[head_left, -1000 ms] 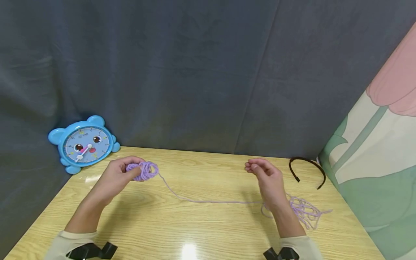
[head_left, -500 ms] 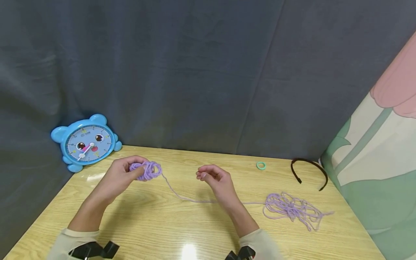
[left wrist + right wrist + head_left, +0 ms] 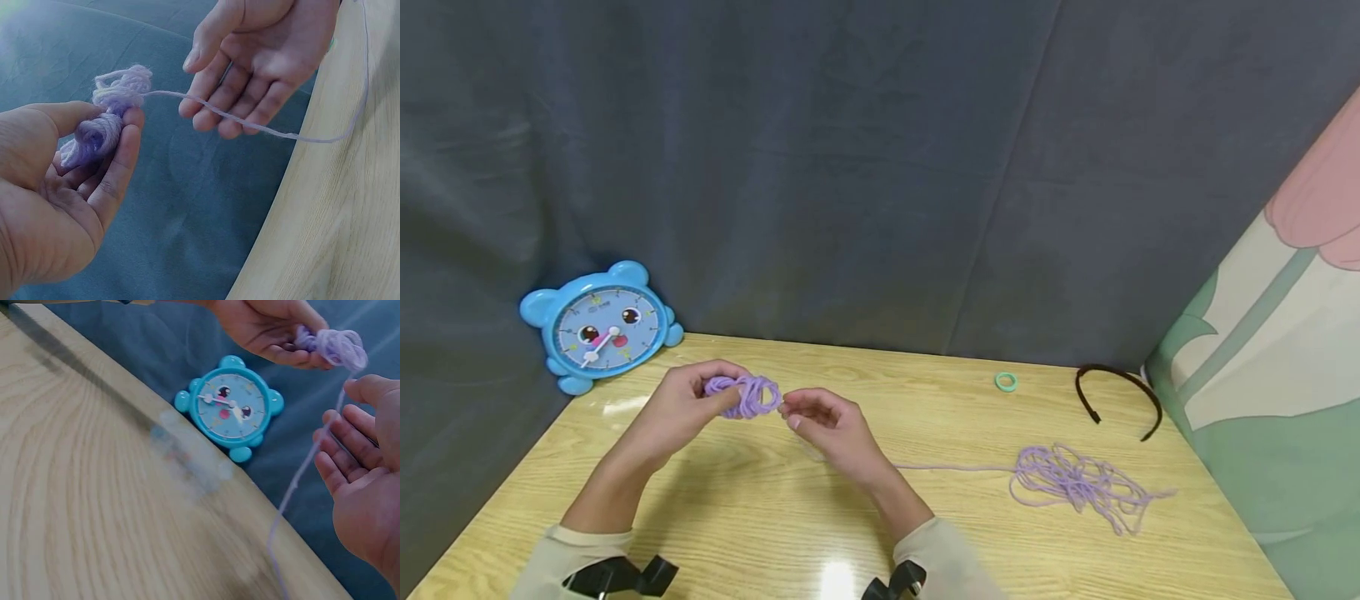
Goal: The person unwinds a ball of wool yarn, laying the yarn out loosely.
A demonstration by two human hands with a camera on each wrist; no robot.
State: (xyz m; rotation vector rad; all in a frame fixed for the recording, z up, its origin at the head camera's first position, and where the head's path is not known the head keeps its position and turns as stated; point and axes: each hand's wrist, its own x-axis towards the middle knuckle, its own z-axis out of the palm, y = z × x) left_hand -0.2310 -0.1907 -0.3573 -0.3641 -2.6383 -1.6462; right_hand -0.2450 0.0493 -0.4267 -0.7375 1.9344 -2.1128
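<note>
In the head view, my left hand point(image 3: 677, 412) pinches a small wound bundle of purple yarn point(image 3: 754, 397) between thumb and fingers, above the table. Close to the bundle's right end is my right hand point(image 3: 842, 435), its fingers loosely bent. The left wrist view shows the yarn strand point(image 3: 275, 132) running from the bundle past the right fingertips, with the right thumb held apart from the fingers. Whether the strand touches those fingers is hard to tell. The strand leads along the table to a loose tangle of the same yarn point(image 3: 1075, 479) on the right.
A blue bear-shaped clock point(image 3: 606, 329) leans against the dark curtain point(image 3: 850, 167) at the back left. Toward the back right of the wooden table point(image 3: 775, 533) lie a green ring point(image 3: 1006, 382) and a dark headband point(image 3: 1123, 373).
My right hand has travelled left from above the yarn tangle to the bundle, uncovering the tangle and the green ring. The left hand keeps its hold on the bundle, almost still.
</note>
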